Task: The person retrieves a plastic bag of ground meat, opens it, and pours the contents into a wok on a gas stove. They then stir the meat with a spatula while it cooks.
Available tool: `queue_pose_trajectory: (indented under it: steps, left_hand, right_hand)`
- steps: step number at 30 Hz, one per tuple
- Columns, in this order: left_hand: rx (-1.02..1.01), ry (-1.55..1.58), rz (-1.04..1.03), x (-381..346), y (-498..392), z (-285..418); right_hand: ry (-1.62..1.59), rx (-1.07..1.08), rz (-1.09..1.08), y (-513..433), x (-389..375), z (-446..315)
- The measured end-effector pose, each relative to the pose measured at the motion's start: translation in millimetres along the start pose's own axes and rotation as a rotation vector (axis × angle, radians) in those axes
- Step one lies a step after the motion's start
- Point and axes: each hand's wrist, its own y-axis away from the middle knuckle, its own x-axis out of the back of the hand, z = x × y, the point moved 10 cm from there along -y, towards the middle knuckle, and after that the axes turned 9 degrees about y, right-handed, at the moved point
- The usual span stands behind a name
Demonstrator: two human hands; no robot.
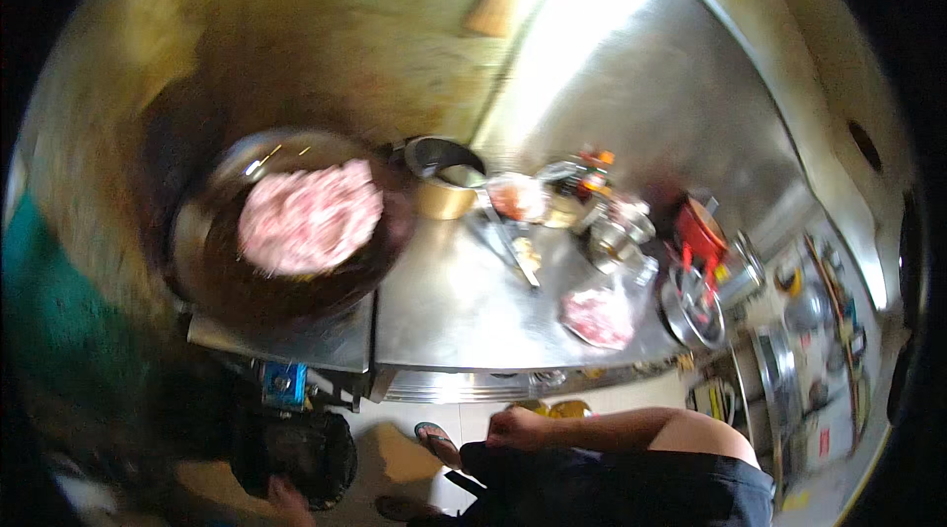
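Observation:
My right hand (517, 428) hangs in front of my dark clothing, below the counter edge, with its fingers curled. Blur hides whether anything lies inside it. Only part of my left hand (287, 500) shows, at the bottom left, by a black bag-lined bin (296, 449); its fingers are unclear. Before me on the left sits a large dark wok (189, 246), holding a broad lump of pale pink raw meat (311, 220). More pink meat (598, 316), seemingly in a clear plastic bag, lies near the front of the steel counter (459, 305). Neither hand touches the meat.
Right of the wok stands a pot (446, 202), with a long-handled utensil (510, 238) slanting across the counter. Beyond are a bowl of reddish food (516, 198), metal containers (612, 242), a red pot (700, 227) and a steel bowl (684, 312). Shelving (777, 364) bounds the right.

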Motion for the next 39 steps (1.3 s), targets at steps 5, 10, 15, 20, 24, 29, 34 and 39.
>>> queue_pose_trajectory:
  steps: [5, 10, 15, 20, 24, 29, 34, 39]
  left_hand:
    - [0.353, -0.149, -0.074, 83.0, 5.2, 79.5]
    - [0.625, -0.077, 0.043, 147.1, 19.9, 130.8]
    - [0.771, 0.227, 0.26, 204.5, 24.8, 191.6]
    - [0.51, 1.122, 0.218, 199.5, -6.2, 332.8]
    - [0.884, 1.051, 0.253, 155.5, 35.7, 393.3]
    - [0.989, 0.918, 0.139, 107.0, 89.0, 448.6]
    - [0.909, 0.779, -0.064, 89.6, 84.3, 497.2]
    - [0.72, 0.691, -0.3, 40.6, 23.8, 574.5]
  right_hand:
    - [-0.088, -0.344, 0.441, 99.6, 67.5, 56.1]
    - [-0.187, -0.677, 0.44, 208.6, 45.3, 143.7]
    - [-0.418, -0.636, 0.614, 224.3, 47.4, 177.0]
    - [-0.243, -0.264, 0.797, 136.2, 132.6, 190.4]
    - [-0.089, -0.18, 0.723, 41.8, 246.4, 227.5]
    - [0.164, -0.332, 0.674, -75.6, 377.1, 287.9]
    - [0.706, -0.264, 0.544, -126.9, 376.8, 298.9]
    - [0.93, -0.153, 0.464, -111.3, 369.8, 314.9]
